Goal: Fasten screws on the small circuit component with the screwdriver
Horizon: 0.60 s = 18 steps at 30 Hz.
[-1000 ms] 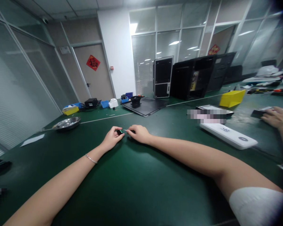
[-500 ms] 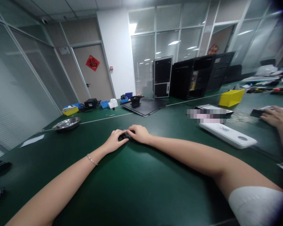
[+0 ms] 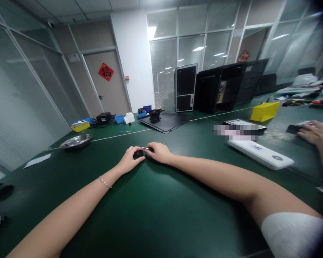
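Both my hands meet far out on the green table mat (image 3: 150,215). My left hand (image 3: 129,160) is curled, its fingertips pinching a small dark part (image 3: 138,154). My right hand (image 3: 158,152) is closed too, pinching a thin silvery pin or tool (image 3: 144,148) whose tip touches that dark part. A thin bracelet sits on my left wrist. What the small part is I cannot make out.
A white flat device (image 3: 261,154) lies to the right, a metal bowl (image 3: 76,141) to the left. Another person's hand (image 3: 313,132) rests at the right edge. Black computer cases (image 3: 218,87), a yellow bin (image 3: 264,111), a black panel (image 3: 165,122) and blue bins stand further back.
My two hands closed together over the small part, pressed low on the mat half a second ago, and have lifted slightly apart again; the thin pin shows between them.
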Tool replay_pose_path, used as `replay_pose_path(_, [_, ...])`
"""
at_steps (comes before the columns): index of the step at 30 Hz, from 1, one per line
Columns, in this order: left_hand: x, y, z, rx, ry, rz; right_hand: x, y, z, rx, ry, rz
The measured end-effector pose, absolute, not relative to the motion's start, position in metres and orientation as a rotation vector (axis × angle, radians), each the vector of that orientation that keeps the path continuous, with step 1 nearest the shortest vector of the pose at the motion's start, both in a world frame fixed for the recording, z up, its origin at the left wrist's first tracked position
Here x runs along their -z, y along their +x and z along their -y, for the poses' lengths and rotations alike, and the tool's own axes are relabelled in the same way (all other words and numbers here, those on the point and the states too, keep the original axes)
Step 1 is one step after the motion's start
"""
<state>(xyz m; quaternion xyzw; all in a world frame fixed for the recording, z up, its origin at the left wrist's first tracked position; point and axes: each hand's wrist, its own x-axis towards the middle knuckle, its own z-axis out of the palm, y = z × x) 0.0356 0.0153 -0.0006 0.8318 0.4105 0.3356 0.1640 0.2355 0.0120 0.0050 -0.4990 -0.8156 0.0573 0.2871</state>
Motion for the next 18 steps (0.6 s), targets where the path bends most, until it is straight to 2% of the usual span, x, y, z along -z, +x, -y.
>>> replay_pose_path(8, [0.0034,0.0325,-0.0218,-1.12,1.772,-0.98,-0.0057,0.2387,-0.0087,-0.034,-1.367,2.3])
replay_pose_path(18, [0.0041,0.0321,-0.0231,-1.12,1.737,-0.982,-0.0072,0.239,-0.0078,-0.033,-1.345,2.335])
